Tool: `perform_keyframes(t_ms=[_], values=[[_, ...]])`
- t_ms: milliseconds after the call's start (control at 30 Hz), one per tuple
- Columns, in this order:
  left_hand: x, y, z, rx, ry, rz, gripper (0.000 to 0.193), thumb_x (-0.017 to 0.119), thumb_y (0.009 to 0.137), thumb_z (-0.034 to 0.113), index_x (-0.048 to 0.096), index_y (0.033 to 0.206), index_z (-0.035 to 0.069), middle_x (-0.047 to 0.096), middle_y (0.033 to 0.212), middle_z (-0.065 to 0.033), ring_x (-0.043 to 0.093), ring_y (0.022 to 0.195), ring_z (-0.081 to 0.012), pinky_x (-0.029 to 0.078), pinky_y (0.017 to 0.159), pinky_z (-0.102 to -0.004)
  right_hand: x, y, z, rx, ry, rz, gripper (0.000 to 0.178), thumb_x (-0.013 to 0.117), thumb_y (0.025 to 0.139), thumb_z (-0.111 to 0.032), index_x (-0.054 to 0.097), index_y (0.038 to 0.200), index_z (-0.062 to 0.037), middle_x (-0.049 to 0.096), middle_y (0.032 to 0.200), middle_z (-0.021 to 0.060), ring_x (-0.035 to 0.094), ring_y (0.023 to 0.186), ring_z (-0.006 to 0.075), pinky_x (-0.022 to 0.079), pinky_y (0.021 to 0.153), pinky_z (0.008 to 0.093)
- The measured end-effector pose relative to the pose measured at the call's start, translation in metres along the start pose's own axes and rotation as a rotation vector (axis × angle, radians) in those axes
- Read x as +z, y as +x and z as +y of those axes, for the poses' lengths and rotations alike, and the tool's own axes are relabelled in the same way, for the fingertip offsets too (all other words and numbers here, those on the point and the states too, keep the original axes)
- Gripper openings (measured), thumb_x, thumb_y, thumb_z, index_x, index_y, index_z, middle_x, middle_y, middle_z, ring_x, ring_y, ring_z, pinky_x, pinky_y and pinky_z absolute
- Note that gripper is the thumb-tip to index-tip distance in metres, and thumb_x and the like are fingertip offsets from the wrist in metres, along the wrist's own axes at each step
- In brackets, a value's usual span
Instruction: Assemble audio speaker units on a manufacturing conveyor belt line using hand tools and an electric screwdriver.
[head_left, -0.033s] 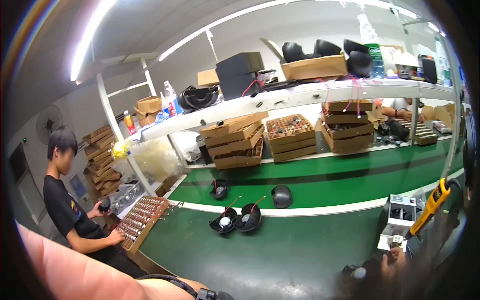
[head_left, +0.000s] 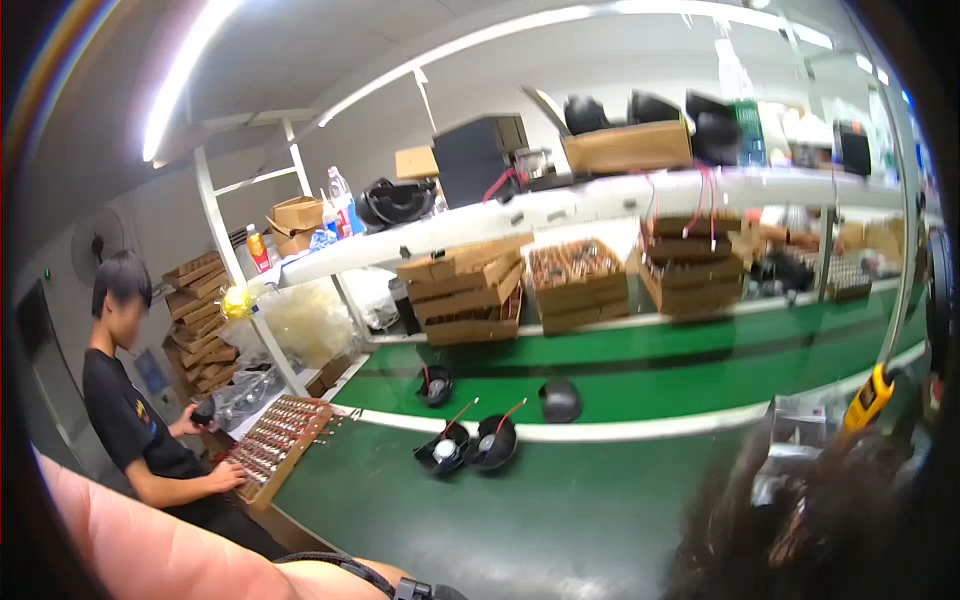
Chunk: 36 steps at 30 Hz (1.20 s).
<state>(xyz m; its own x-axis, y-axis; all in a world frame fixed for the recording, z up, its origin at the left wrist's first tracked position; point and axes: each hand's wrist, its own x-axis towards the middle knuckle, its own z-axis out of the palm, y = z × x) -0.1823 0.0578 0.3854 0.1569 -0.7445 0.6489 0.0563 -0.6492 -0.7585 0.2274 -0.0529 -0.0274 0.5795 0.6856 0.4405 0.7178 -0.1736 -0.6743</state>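
Note:
My left hand (head_left: 150, 540) is very close at the lower left, its palm large in view and a black strap (head_left: 350, 566) round the wrist. Its fingers are out of sight, so whether it holds anything is hidden. My right hand does not show. On the dark green work surface (head_left: 380, 510) beyond, two black cup-shaped shells (head_left: 440, 450) (head_left: 492, 444) lie side by side with red wires sticking up and round silvery parts inside. Another such shell (head_left: 434, 386) and a closed black shell (head_left: 561, 401) rest on the brighter green belt (head_left: 660, 385) behind.
A co-worker (head_left: 130, 400) at the left holds a dark part beside a tray of small parts (head_left: 285, 450). Dark hair (head_left: 790, 520) blurs the lower right, near a yellow power tool (head_left: 868, 398). Stacked cardboard trays (head_left: 465, 300) stand under a loaded white shelf (head_left: 600, 203).
Dark hair has come in at the lower right, covering another person's hands and much of the yellow tool. The picture has shifted and blurred slightly. My left hand looks unchanged.

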Motion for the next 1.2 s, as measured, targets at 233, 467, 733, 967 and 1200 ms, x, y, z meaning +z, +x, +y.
perform_keyframes(t_ms=[233, 467, 733, 967, 1200], values=[[0.042, -0.007, 0.010, 0.027, 0.190, 0.257, 0.065, 0.067, 0.095, 0.043, 0.049, 0.151, 0.015, 0.049, 0.153, -0.0239, 0.041, 0.145, -0.0394, 0.051, 0.098, -0.0545, 0.051, -0.009, 0.028, -0.194, -0.021, 0.202, 0.027, 0.077, 0.083, -0.014, 0.066, 0.102, 0.0017, 0.067, 0.089, 0.0169, 0.065, 0.082, 0.0322, 0.054, 0.078, 0.0403], [0.083, -0.100, 0.068, -0.221, 0.128, 0.261, 0.067, 0.067, 0.095, 0.043, 0.048, 0.152, 0.014, 0.047, 0.154, -0.0244, 0.040, 0.147, -0.0399, 0.050, 0.099, -0.0547, 0.026, -0.010, -0.018, 0.001, -0.003, 0.089, 0.028, 0.080, 0.078, -0.011, 0.066, 0.099, -0.0011, 0.070, 0.090, 0.0142, 0.066, 0.080, 0.0283, 0.053, 0.079, 0.0394], [0.115, -0.135, 0.095, -0.360, 0.012, 0.187, 0.068, 0.067, 0.095, 0.043, 0.047, 0.153, 0.013, 0.046, 0.155, -0.0250, 0.037, 0.148, -0.0405, 0.050, 0.100, -0.0550, 0.012, -0.002, -0.015, -0.073, 0.034, 0.097, 0.026, 0.075, 0.084, -0.004, 0.063, 0.104, 0.0058, 0.067, 0.096, 0.0212, 0.064, 0.089, 0.0364, 0.050, 0.082, 0.0447], [0.082, -0.141, 0.124, -0.441, 0.088, 0.069, 0.070, 0.066, 0.094, 0.044, 0.046, 0.153, 0.013, 0.044, 0.156, -0.0255, 0.035, 0.150, -0.0410, 0.050, 0.100, -0.0552, 0.013, -0.002, -0.018, -0.048, 0.013, 0.067, 0.023, 0.074, 0.086, -0.004, 0.063, 0.105, 0.0047, 0.068, 0.099, 0.0187, 0.063, 0.089, 0.0339, 0.050, 0.084, 0.0438], [0.036, -0.113, 0.149, -0.507, 0.244, -0.040, 0.071, 0.066, 0.094, 0.044, 0.045, 0.154, 0.012, 0.043, 0.157, -0.0261, 0.034, 0.151, -0.0415, 0.049, 0.101, -0.0554, 0.017, -0.004, -0.025, -0.084, -0.015, 0.055, 0.022, 0.074, 0.089, -0.007, 0.063, 0.105, 0.0044, 0.069, 0.099, 0.0180, 0.064, 0.089, 0.0338, 0.050, 0.083, 0.0436]])
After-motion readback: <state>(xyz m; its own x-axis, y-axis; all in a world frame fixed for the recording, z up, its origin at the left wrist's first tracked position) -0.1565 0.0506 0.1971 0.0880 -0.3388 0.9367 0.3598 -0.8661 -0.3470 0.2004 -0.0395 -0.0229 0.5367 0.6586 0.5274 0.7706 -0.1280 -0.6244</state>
